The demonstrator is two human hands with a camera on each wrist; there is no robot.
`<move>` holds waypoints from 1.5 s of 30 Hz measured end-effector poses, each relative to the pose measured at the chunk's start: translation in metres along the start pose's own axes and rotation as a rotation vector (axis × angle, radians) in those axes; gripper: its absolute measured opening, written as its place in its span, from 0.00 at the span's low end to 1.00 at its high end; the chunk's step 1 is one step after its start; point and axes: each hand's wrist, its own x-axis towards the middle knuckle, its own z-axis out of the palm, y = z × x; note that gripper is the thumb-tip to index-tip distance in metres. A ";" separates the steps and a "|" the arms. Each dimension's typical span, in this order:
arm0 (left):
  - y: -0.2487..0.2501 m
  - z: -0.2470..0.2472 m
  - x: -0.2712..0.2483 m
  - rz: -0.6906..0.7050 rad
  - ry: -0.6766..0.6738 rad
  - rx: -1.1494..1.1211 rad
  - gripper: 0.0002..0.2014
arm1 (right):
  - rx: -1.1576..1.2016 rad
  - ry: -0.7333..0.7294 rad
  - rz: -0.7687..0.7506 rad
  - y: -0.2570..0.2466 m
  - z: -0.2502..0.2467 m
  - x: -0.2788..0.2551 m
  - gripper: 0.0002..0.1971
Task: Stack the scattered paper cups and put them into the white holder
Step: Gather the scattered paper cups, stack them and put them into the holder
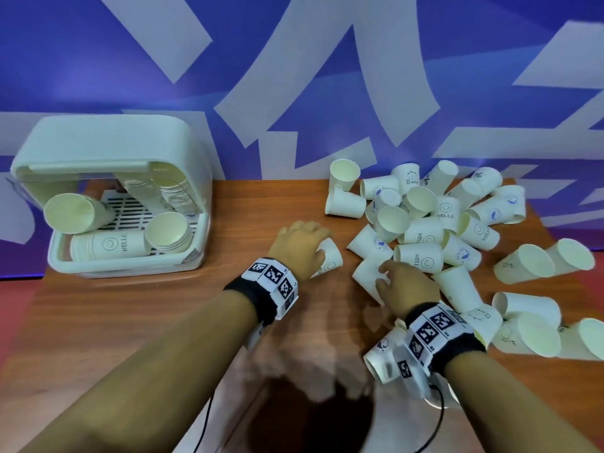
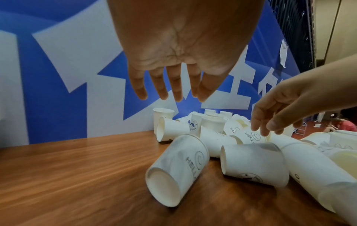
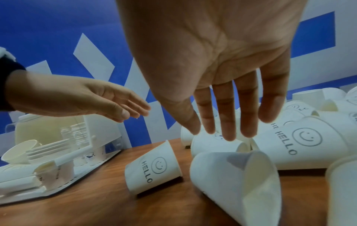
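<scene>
Broadly, a blue wall (image 1: 98,60) with big pale-grey angular shapes fills the back of the scene, and a brown wood-grain table (image 1: 130,322) runs along its foot. At the table's far left stands the white plastic holder (image 1: 108,138), a rounded box with an open front and a slotted tray floor; several stacks of white paper cups (image 1: 108,245) already lie and lean inside it, one stack on its side along the front with "HELLO" and a smiley printed on it.

On the right half of the table lies the heap of loose white paper cups (image 1: 425,220), most of them tipped on their sides and touching or overlapping one another, a few upright by the wall, others spilling to the near right edge.

Both forearms reach in from the near edge, each wearing a black wristband with black-and-white square markers (image 1: 276,284).

Left hand (image 1: 299,246): palm down, fingers straight and slightly spread, held above a single "HELLO" smiley cup (image 2: 179,169) that lies on its side just left of the heap; it grips nothing.

Right hand (image 1: 405,286): also palm down with fingers extended, over a plain-sided white cup (image 3: 237,183) lying on its side at the heap's near-left edge; whether the fingertips touch any cup cannot be told.
</scene>
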 end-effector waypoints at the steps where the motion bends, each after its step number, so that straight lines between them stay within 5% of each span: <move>1: 0.004 0.005 0.005 -0.008 -0.022 0.010 0.23 | -0.011 -0.017 0.019 0.005 -0.001 0.000 0.19; 9: 0.020 0.039 0.031 -0.071 -0.198 0.126 0.29 | -0.008 -0.054 0.168 0.029 -0.002 0.006 0.15; 17: 0.016 0.046 0.042 -0.156 -0.288 0.203 0.28 | 0.095 -0.084 0.221 0.032 0.004 0.010 0.21; 34: -0.012 0.031 0.016 -0.176 -0.224 0.270 0.16 | 0.350 -0.038 0.266 0.022 0.027 0.029 0.21; 45: -0.044 -0.009 -0.033 -0.141 -0.004 0.184 0.11 | 0.194 0.040 -0.120 -0.033 0.009 0.005 0.25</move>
